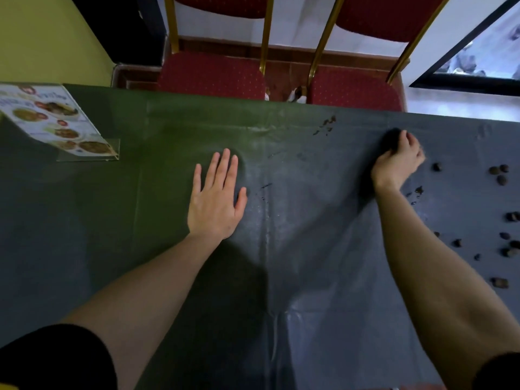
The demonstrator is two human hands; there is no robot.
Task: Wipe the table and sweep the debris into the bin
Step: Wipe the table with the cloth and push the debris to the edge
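Observation:
A dark green cloth covers the table. My left hand lies flat on it near the middle, fingers straight. My right hand is curled around a dark wad, maybe a cloth, pressed on the table at the far right; most of the wad is hidden by the fingers. Several brown debris pieces lie scattered to the right of that hand, with more nearer me. Small dark crumbs sit by the far edge. No bin is in view.
A laminated menu in a clear stand lies on the far left of the table. Two red chairs with gold frames stand pushed against the far edge. Wet streaks mark the cloth's middle.

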